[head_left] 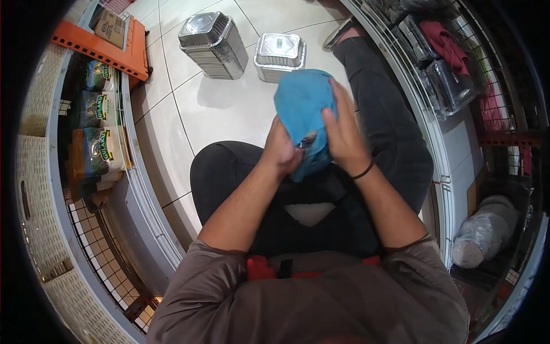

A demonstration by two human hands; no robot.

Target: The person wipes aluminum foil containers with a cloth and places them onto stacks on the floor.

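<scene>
A blue cloth is bunched up in front of my lap, held between both hands. My left hand grips its left side with the fingers curled underneath. On the other side, my right hand presses against the cloth with bent fingers. A small shiny silvery piece shows through a gap in the cloth; most of it is covered, so its full shape is hidden. Just beyond the cloth, a short stack of foil trays stands on the floor. A taller stack of foil trays is to its left.
White tiles cover the floor. Along the left runs a shelf with sugar packs and an orange crate. The right-hand shelf holds plastic-wrapped dark packs and a clear-wrapped roll. My legs flank the work.
</scene>
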